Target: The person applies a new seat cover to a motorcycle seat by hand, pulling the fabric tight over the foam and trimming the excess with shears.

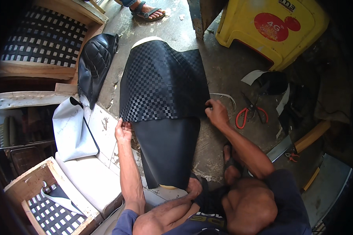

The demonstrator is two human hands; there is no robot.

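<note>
A long motorcycle seat (170,152) lies between my legs, smooth black vinyl on its near half, with pale yellow foam showing at both ends. Over its far half is draped a sheet of checkered black vinyl (153,78), whose near edge crosses the seat. My left hand (123,131) has its fingers closed on the sheet's near left corner. At the near right corner, my right hand (217,112) pinches the same sheet between bent fingers. Red-handled pliers (252,111) lie on the floor just right of my right hand, beside what seems another dark tool.
A yellow plastic stool (274,31) stands far right, near vinyl scraps (270,82). To the left are wooden frames (35,70) with woven straps, a black seat cover (98,62) and a folded white-backed sheet (72,129). Another person's sandalled foot (147,11) is at the far edge.
</note>
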